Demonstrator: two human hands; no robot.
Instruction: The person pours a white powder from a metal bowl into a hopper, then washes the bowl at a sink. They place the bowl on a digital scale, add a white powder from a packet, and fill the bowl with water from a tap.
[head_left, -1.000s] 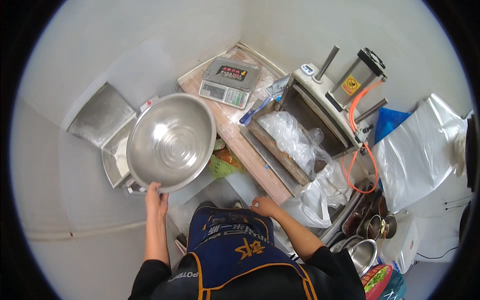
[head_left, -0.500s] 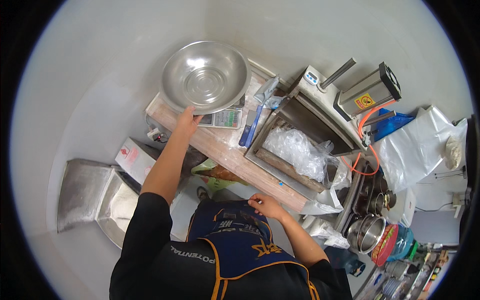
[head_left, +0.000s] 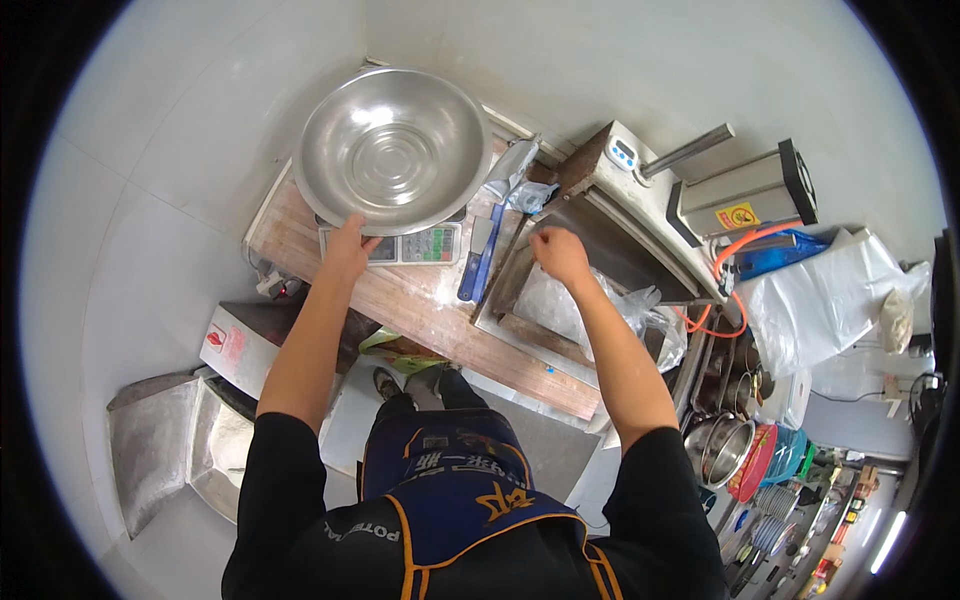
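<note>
"Holding what with the left hand?"

"Gripping the near rim of a wide, round, silver metal bowl, with fingers closed on the edge."

"Located where?"

"Over a flat, grey-and-white electronic scale with green keys, on a pale brown wood-grain tabletop. Facing mouth-up; impossible to tell whether resting fully on the scale."

"And with the right hand?"

"Curled loosely, nearly into a fist, near crumpled clear plastic in a grey metal press with an orange hose. Cannot tell whether closed on anything."

"Near what else?"

"Near a blue-handled scraper, lying just right of the scale on the tabletop."
</note>
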